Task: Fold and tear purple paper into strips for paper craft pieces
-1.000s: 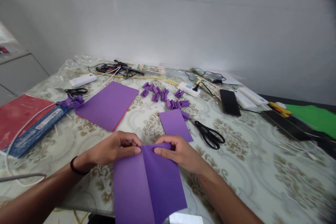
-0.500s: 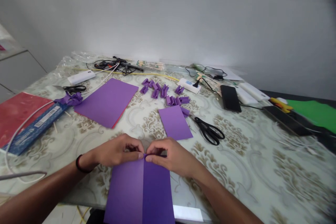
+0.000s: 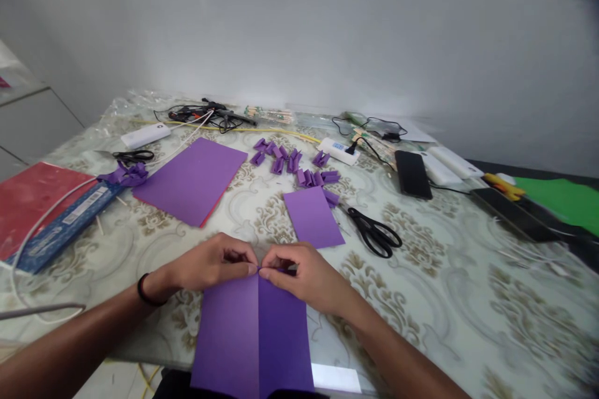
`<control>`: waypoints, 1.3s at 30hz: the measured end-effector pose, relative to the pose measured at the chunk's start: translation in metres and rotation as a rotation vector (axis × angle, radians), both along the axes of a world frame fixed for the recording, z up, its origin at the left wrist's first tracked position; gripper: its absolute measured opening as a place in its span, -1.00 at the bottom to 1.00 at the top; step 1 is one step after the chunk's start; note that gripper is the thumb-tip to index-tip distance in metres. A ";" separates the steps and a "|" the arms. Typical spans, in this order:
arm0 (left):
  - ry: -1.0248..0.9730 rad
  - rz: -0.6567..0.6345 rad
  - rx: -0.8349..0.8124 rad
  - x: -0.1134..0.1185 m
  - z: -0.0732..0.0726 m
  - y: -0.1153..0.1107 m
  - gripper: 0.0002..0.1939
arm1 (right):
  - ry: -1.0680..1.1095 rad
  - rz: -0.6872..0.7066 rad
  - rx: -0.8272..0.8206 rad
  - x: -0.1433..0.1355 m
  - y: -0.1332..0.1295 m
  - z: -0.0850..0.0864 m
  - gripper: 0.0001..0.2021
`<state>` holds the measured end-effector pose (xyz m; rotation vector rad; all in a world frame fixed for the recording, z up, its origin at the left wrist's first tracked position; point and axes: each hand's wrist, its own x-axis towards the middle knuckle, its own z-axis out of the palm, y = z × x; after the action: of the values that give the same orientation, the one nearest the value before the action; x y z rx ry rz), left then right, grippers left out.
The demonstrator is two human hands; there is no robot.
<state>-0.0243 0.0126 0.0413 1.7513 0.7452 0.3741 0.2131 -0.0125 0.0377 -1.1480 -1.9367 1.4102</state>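
1. Left grip [image 3: 214,265] and right grip [image 3: 312,278] pinch the purple sheet [image 3: 229,336] at its 12 o'clock edge, six o'clock on view;
2. uneven pressure could skew its crease;
3. slack fingers could drop it.

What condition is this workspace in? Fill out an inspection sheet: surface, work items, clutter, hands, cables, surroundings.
Surface: table, pale with brown scroll patterns.
Work items: large purple sheet, creased lengthwise; smaller purple piece and folded purple pieces beyond it.
Clutter: right-side scissors, dark phone, green sheet, blue pack.
Hands: left hand and right hand pinch the large sheet's far edge in their fingers, either side of the crease.
Cables: gray cable at left; yellow cable along the back; black plug in a white block.
Surroundings: gray wall behind; other people, nothing seen.
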 end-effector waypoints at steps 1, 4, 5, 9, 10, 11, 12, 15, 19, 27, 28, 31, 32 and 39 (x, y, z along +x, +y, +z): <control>0.010 0.000 0.012 0.000 0.000 0.000 -0.65 | -0.008 -0.005 0.006 0.000 0.000 0.000 -0.84; 0.061 0.016 0.075 -0.002 -0.001 0.002 -0.65 | -0.048 -0.015 0.015 0.002 0.003 -0.001 -0.82; 0.084 0.030 0.111 -0.003 -0.001 0.003 -0.66 | -0.066 -0.019 0.017 0.004 0.005 -0.001 -0.82; 0.178 0.194 0.349 -0.008 -0.003 0.008 -0.76 | -0.151 -0.083 0.062 0.013 0.016 -0.006 -0.83; 0.197 0.245 0.423 -0.008 -0.004 0.008 -0.78 | -0.173 -0.107 0.081 0.015 0.019 -0.008 -0.83; 0.213 0.283 0.493 -0.008 -0.006 0.009 -0.74 | -0.194 -0.131 0.100 0.017 0.023 -0.011 -0.83; 0.226 0.299 0.554 -0.008 -0.009 0.008 -0.67 | -0.214 -0.152 0.117 0.018 0.026 -0.014 -0.83; 0.258 0.215 0.669 -0.005 -0.023 0.005 -0.53 | -0.272 -0.192 0.151 0.020 0.034 -0.023 -0.83; 0.347 0.110 0.745 -0.001 -0.044 -0.002 -0.49 | -0.329 -0.225 0.175 0.023 0.039 -0.030 -0.89; 0.498 0.091 0.836 0.002 -0.049 -0.007 -0.44 | -0.387 -0.177 0.178 0.035 0.032 -0.020 -0.83; 0.505 0.089 0.843 0.002 -0.049 -0.007 -0.44 | -0.392 -0.178 0.175 0.035 0.032 -0.019 -0.82; 0.516 0.087 0.861 0.002 -0.049 -0.006 -0.44 | -0.402 -0.181 0.163 0.035 0.032 -0.016 -0.79; 0.517 0.085 0.867 0.002 -0.049 -0.006 -0.44 | -0.402 -0.181 0.156 0.036 0.032 -0.016 -0.79; 0.506 0.086 0.886 0.001 -0.052 -0.007 -0.44 | -0.350 -0.190 0.058 0.044 0.027 -0.016 -0.80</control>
<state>-0.0234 0.0060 -0.0106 2.7126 1.1162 0.3431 0.2576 0.0149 0.0217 -1.5901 -2.0148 1.1032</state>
